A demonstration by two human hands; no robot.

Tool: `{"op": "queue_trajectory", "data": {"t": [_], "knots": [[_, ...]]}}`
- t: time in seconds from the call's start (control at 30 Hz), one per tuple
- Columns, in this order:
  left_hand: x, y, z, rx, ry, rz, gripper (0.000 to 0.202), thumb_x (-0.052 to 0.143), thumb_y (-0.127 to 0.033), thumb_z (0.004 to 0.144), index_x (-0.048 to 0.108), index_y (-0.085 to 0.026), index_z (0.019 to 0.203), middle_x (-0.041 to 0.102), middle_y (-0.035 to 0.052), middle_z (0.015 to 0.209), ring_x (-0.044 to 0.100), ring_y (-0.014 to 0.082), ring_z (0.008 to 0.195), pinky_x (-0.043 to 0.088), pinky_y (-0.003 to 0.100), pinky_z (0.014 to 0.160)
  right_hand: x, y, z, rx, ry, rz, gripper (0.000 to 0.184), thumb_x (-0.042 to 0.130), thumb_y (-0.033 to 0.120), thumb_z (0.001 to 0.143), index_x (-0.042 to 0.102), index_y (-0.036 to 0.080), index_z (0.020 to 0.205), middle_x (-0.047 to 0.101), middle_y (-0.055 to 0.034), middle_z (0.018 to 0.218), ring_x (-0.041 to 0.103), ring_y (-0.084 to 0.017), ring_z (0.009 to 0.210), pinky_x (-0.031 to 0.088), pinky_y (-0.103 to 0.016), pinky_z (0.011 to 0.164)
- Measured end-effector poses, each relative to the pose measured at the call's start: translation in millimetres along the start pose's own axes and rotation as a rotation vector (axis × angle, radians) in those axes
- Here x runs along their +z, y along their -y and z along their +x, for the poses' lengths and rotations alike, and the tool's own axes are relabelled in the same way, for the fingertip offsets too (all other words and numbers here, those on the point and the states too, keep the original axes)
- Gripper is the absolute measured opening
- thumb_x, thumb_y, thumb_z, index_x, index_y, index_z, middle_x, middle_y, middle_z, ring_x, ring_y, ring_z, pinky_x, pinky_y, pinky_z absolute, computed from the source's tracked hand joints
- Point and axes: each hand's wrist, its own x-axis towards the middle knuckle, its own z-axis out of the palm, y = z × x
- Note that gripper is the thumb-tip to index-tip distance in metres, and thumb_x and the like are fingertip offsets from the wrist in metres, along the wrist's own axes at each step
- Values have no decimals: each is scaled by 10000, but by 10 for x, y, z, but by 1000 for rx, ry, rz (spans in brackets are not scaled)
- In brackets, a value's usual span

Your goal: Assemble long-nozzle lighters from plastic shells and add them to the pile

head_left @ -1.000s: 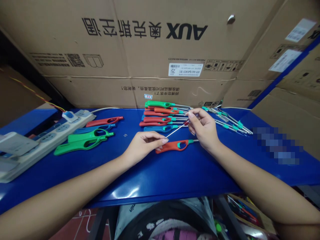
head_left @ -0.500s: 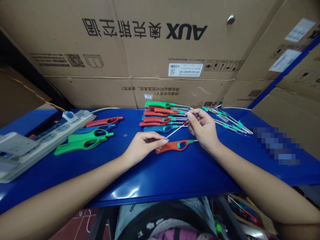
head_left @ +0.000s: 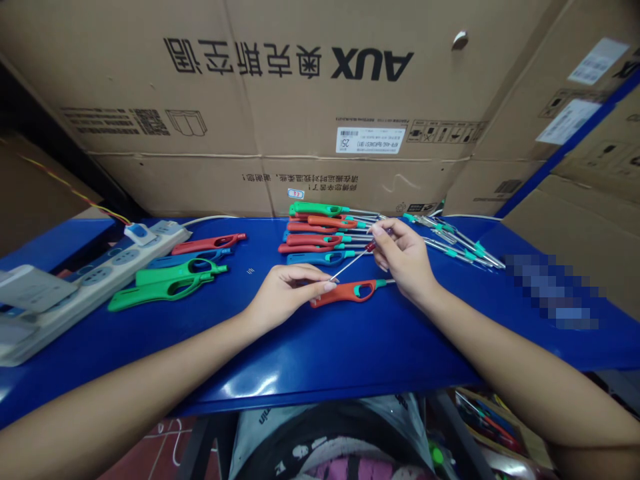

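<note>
My right hand (head_left: 401, 255) is closed round the dark red handle of a thin screwdriver (head_left: 350, 264), its metal shaft slanting down to the left. At the shaft's lower end, the thumb and finger of my left hand (head_left: 295, 289) pinch the tip; whether a small screw is there too is hidden. Just behind my left fingertips an orange lighter (head_left: 345, 292) with a teal trigger and metal tube lies on the blue table (head_left: 320, 353). A few tiny metal pieces, like screws (head_left: 251, 271), lie left of that hand.
Beyond my hands lies a stack of red, orange, green and blue lighters (head_left: 320, 240). Metal tubes with teal parts (head_left: 460, 243) are at the right. Several handle shells (head_left: 175, 287) lie left, beside a white power strip (head_left: 95, 280). A cardboard wall (head_left: 280, 113) closes the back.
Both hands and the screwdriver keep nearly the same place. My right hand has shifted very slightly left, and the view has moved a touch.
</note>
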Motion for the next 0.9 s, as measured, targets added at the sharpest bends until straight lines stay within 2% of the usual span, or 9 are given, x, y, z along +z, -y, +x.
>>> {"op": "queue_trajectory", "data": {"t": [0.47, 0.6, 0.73, 0.9], "knots": [[3, -20, -3, 44, 0, 28, 176, 827, -367, 755, 832, -205, 823, 753, 54, 816, 621, 123, 588, 533, 228, 564, 6, -20, 7, 52, -2, 69, 407, 795, 548, 760, 577, 218, 859, 415, 102, 511, 326, -43, 372, 230, -216, 363], [5, -8, -4, 37, -8, 43, 175, 827, -372, 751, 832, -213, 824, 757, 53, 823, 627, 129, 595, 536, 235, 566, -6, -14, 3, -5, -15, 32, 369, 775, 529, 790, 582, 221, 856, 423, 94, 528, 336, -50, 378, 245, -225, 366], [-6, 10, -6, 32, 8, 44, 150, 812, -345, 770, 832, -214, 838, 756, 51, 834, 631, 127, 597, 536, 233, 569, -6, 29, -9, -71, -40, -11, 304, 768, 478, 811, 605, 226, 854, 493, 64, 580, 374, -68, 407, 281, -241, 386], [3, 24, 6, 7, -32, 48, 153, 821, -343, 759, 825, -206, 826, 757, 45, 802, 625, 127, 580, 524, 236, 556, -18, 118, -66, -270, -81, -216, 171, 713, 377, 868, 633, 230, 834, 620, 9, 683, 547, -120, 547, 444, -270, 508]]}}
